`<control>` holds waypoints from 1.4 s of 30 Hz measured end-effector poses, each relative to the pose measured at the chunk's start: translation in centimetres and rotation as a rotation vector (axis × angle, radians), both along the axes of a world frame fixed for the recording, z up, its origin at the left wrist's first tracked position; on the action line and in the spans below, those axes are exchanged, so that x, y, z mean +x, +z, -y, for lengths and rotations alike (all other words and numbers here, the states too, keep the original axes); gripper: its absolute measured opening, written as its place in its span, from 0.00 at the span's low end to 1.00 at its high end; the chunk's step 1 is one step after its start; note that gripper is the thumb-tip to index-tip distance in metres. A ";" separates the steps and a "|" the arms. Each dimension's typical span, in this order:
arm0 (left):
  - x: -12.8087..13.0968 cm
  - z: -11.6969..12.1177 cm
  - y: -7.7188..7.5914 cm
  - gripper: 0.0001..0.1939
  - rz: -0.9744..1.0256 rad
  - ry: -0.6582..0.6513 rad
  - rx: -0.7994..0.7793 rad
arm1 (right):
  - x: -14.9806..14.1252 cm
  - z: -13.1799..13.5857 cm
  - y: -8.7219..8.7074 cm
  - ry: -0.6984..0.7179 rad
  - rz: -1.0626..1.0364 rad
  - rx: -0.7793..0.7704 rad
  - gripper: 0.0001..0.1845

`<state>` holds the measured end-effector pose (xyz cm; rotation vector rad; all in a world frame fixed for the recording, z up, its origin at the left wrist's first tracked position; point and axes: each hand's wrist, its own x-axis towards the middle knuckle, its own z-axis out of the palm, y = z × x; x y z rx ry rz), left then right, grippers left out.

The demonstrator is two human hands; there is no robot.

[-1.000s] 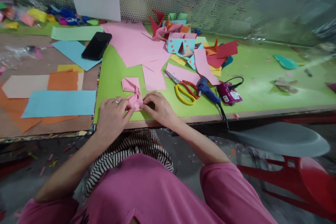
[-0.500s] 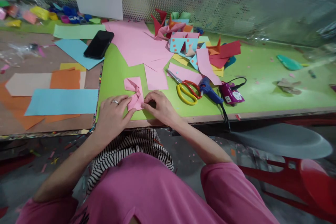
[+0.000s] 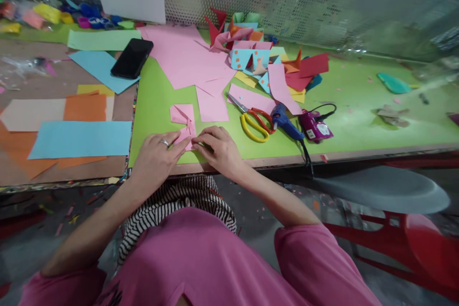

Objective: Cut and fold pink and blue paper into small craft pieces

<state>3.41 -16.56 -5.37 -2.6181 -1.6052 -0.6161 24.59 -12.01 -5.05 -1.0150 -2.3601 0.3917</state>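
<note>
A small folded pink paper piece [image 3: 183, 119] lies on the green mat [image 3: 158, 100] near the table's front edge. My left hand [image 3: 158, 158], with a ring on one finger, rests on the paper's near left corner with its fingers stretched and pressing down. My right hand [image 3: 218, 148] pinches the paper's near right edge with curled fingers. Both hands touch the paper and almost meet at its near tip.
Red-and-yellow scissors [image 3: 253, 122], a blue glue gun [image 3: 285, 122] and a purple device [image 3: 315, 126] lie to the right. Pink sheets [image 3: 186, 60], folded paper shapes [image 3: 251, 55], a black phone [image 3: 132, 58] and coloured sheets [image 3: 81, 138] surround them. A grey stool [image 3: 380, 189] stands at right.
My left hand's fingers have stretched out flatter over the paper's near corner, and my right hand has slid slightly toward it. The paper has stayed in place.
</note>
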 end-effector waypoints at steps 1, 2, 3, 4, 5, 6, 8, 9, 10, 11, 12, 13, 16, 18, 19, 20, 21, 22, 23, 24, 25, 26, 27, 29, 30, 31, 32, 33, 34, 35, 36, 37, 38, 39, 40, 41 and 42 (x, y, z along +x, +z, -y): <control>0.0 0.1 0.0 0.16 -0.029 0.003 0.011 | 0.1 0.1 0.0 -0.003 0.029 0.012 0.12; 0.0 0.1 0.0 0.16 -0.052 0.004 0.019 | 0.1 0.2 0.1 -0.007 0.059 0.023 0.13; 0.0 0.2 0.1 0.16 -0.071 0.001 0.024 | 0.1 0.3 0.1 -0.012 0.088 0.033 0.13; 0.0 0.2 0.2 0.17 -0.090 -0.006 0.027 | 0.1 0.4 0.1 -0.015 0.112 0.042 0.13; 0.0 0.3 0.4 0.17 -0.109 -0.015 0.027 | 0.1 0.5 0.1 -0.016 0.129 0.050 0.13; 0.0 0.3 0.5 0.17 -0.127 -0.023 0.029 | 0.1 0.6 0.1 -0.014 0.139 0.056 0.13; 0.1 0.3 0.7 0.17 -0.156 -0.027 0.034 | 0.1 0.6 0.0 -0.007 0.144 0.067 0.13; 0.1 0.2 0.8 0.17 -0.164 -0.027 0.036 | 0.1 0.6 0.0 0.000 0.144 0.074 0.13; 0.1 0.2 0.8 0.17 -0.167 -0.025 0.037 | 0.2 0.6 0.1 0.008 0.145 0.081 0.13; 0.1 0.1 0.9 0.17 -0.163 -0.022 0.035 | 0.2 0.6 0.2 0.017 0.149 0.088 0.13; 0.1 0.1 0.9 0.16 -0.154 -0.019 0.029 | 0.3 0.6 0.3 0.030 0.151 0.093 0.13; 0.0 0.0 0.9 0.16 -0.139 -0.017 0.020 | 0.5 0.5 0.4 0.046 0.154 0.094 0.13; -0.3 0.1 1.0 0.16 -0.076 -0.029 0.010 | 0.8 0.4 0.7 0.082 0.159 0.073 0.14; -0.3 0.3 1.2 0.17 -0.027 -0.049 0.045 | 1.0 0.4 0.7 0.091 0.157 0.048 0.14; -0.3 0.5 1.2 0.16 -0.007 -0.066 0.073 | 1.0 0.4 0.7 0.091 0.153 0.036 0.14; -0.2 0.7 1.3 0.16 0.006 -0.085 0.102 | 1.0 0.5 0.7 0.091 0.146 0.026 0.13; -0.1 0.9 1.3 0.16 0.009 -0.105 0.125 | 1.0 0.5 0.7 0.091 0.137 0.018 0.13; 0.0 1.0 1.2 0.15 0.005 -0.127 0.141 | 1.1 0.5 0.7 0.091 0.126 0.012 0.13; 0.2 1.1 1.1 0.15 -0.002 -0.145 0.150 | 1.1 0.4 0.8 0.094 0.116 0.007 0.13; 0.3 1.1 1.0 0.14 -0.012 -0.160 0.152 | 1.1 0.4 0.9 0.103 0.106 0.004 0.13; 0.3 1.1 0.8 0.14 -0.021 -0.169 0.148 | 1.2 0.3 1.0 0.123 0.100 0.002 0.13; 0.3 1.0 0.7 0.13 -0.036 -0.178 0.139 | 1.2 0.2 1.1 0.153 0.099 0.002 0.13; 0.3 0.8 0.6 0.12 -0.054 -0.189 0.135 | 1.3 0.0 1.1 0.190 0.104 0.004 0.13; 0.2 0.5 0.4 0.10 -0.096 -0.211 0.162 | 1.4 -0.3 1.1 0.260 0.123 0.022 0.13; 0.1 0.4 0.4 0.10 -0.111 -0.222 0.197 | 1.4 -0.5 1.0 0.282 0.133 0.041 0.13; 0.1 0.2 0.4 0.10 -0.120 -0.228 0.240 | 1.4 -0.6 0.9 0.293 0.140 0.069 0.13; 0.1 0.1 0.5 0.10 -0.124 -0.231 0.281 | 1.3 -0.9 0.8 0.298 0.141 0.107 0.12; 0.1 0.0 0.7 0.10 -0.118 -0.228 0.317 | 1.2 -1.1 0.7 0.301 0.140 0.148 0.12; 0.1 -0.1 1.0 0.11 -0.098 -0.217 0.343 | 1.0 -1.4 0.8 0.302 0.139 0.187 0.12; 0.1 -0.2 1.4 0.11 -0.055 -0.198 0.358 | 0.8 -1.8 1.1 0.300 0.133 0.217 0.12; 0.0 -0.3 1.9 0.11 0.017 -0.167 0.356 | 0.4 -2.2 1.7 0.298 0.117 0.234 0.13; -0.1 -0.5 2.5 0.11 0.117 -0.124 0.333 | 0.0 -2.7 2.5 0.296 0.091 0.235 0.13; -0.3 -0.7 3.3 0.11 0.239 -0.072 0.283 | -0.4 -3.1 3.6 0.291 0.054 0.219 0.15; -0.5 -0.9 4.2 0.11 0.376 -0.015 0.205 | -0.9 -3.6 4.8 0.289 0.004 0.191 0.16; -0.8 -1.2 5.0 0.11 0.519 0.043 0.104 | -1.5 -4.1 6.2 0.289 -0.048 0.148 0.18; -1.0 -1.5 5.9 0.12 0.665 0.092 -0.005 | -2.0 -4.5 7.6 0.278 -0.093 0.089 0.20; -1.2 -1.8 6.7 0.13 0.805 0.132 -0.110 | -2.6 -4.9 8.9 0.269 -0.127 0.020 0.22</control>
